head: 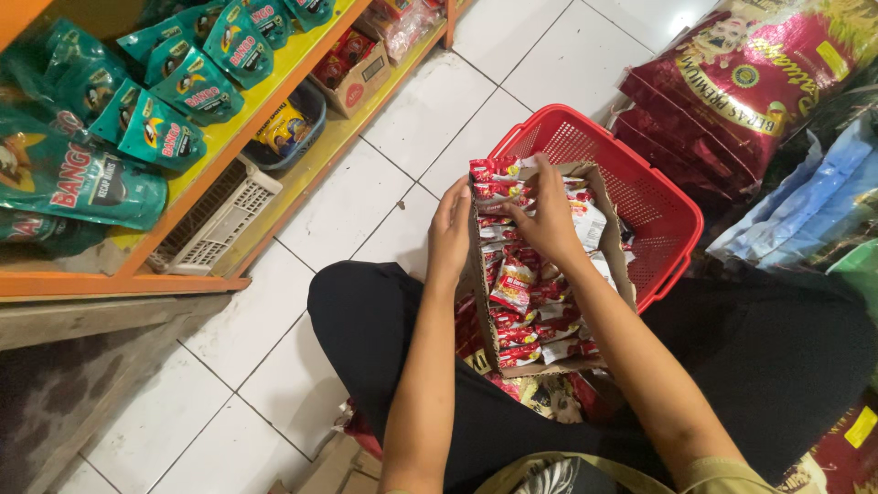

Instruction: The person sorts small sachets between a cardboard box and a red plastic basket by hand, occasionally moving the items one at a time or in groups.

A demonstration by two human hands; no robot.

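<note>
An open cardboard box (611, 252) packed with several small red and white sachets (514, 285) rests on my lap, its far end leaning on a red plastic basket (640, 187). My left hand (449, 230) presses flat against the box's left wall. My right hand (547, 215) reaches into the far end of the box, fingers curled on a bunch of sachets at the top. Black trousers cover my knees under the box.
An orange and yellow shelf (229, 137) on the left carries green pouches (169, 128), a white crate (219, 224) and a blue basket (293, 128). Dark red sacks (741, 82) and blue bags (814, 210) pile up at the right. White floor tiles lie ahead.
</note>
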